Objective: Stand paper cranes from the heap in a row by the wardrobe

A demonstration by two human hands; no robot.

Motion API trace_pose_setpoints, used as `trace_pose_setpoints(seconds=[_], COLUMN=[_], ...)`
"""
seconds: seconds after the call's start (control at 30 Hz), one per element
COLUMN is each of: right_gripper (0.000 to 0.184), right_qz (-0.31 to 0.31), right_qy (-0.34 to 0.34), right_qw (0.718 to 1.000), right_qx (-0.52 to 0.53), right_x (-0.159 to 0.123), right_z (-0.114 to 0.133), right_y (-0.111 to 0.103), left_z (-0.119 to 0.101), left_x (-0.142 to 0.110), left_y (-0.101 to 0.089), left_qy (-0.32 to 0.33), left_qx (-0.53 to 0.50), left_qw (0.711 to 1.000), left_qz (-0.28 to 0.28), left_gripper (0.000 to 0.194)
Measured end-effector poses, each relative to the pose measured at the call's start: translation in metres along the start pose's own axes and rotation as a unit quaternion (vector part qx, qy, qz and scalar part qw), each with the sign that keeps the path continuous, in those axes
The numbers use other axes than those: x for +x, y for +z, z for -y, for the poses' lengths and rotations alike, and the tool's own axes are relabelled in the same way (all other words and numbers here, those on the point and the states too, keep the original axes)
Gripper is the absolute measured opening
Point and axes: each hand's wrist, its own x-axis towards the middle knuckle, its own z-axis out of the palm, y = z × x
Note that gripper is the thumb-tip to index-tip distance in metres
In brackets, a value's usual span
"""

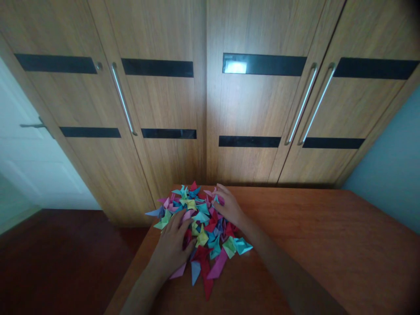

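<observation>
A heap of folded paper pieces, in red, pink, blue, green, yellow and purple, lies near the left end of a wooden table; they look like origami cranes. My left hand rests against the near left side of the heap, thumb apart from the fingers, and covers some pieces. On the far right side, my right hand curves around the edge of the heap, its thumb and fingers apart beside a pink piece. A red piece with a long point sticks out toward me, next to a pink strip.
The reddish-brown tabletop stretches to the right of the heap. Behind it stands a wooden wardrobe with metal handles and dark bands. To the left are a white door and the dark red floor.
</observation>
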Motion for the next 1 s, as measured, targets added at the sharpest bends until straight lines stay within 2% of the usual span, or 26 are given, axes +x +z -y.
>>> trace_pose_setpoints(seconds=[0.1, 0.2, 0.27, 0.37, 0.5, 0.63, 0.8, 1.0], right_gripper=[0.025, 0.026, 0.029, 0.036, 0.034, 0.039, 0.041, 0.033], right_qz=[-0.056, -0.082, -0.071, -0.057, -0.034, -0.023, -0.028, -0.076], right_qy=[0.039, 0.074, 0.098, 0.134, 0.157, 0.126, 0.113, 0.131], right_qw=[0.998, 0.994, 0.993, 0.989, 0.984, 0.989, 0.992, 0.988], right_qx=[0.016, 0.008, -0.006, -0.033, -0.074, -0.070, -0.052, 0.007], right_x=[-0.002, -0.025, -0.052, -0.097, -0.133, -0.129, -0.107, -0.105], right_z=[0.002, -0.004, -0.009, -0.009, 0.000, 0.009, 0.012, 0.004], right_y=[-0.008, -0.023, -0.034, -0.044, -0.043, -0.023, 0.000, -0.011], left_z=[0.001, -0.001, -0.007, -0.021, -0.049, -0.065, -0.062, -0.069], left_x=[-0.003, -0.004, -0.003, 0.000, 0.002, -0.002, -0.007, -0.008], left_y=[0.001, 0.000, -0.003, -0.008, -0.008, -0.001, 0.005, 0.000], left_qy=[0.001, 0.006, 0.016, 0.036, 0.081, 0.122, 0.112, 0.110], left_qx=[0.010, 0.020, 0.027, 0.031, 0.027, 0.031, 0.035, -0.027], left_qw=[1.000, 0.999, 0.999, 0.998, 0.996, 0.992, 0.992, 0.992], left_qz=[-0.016, -0.034, -0.041, -0.044, -0.023, 0.029, 0.043, 0.050], left_gripper=[0.050, 0.059, 0.059, 0.047, 0.041, 0.048, 0.047, 0.034])
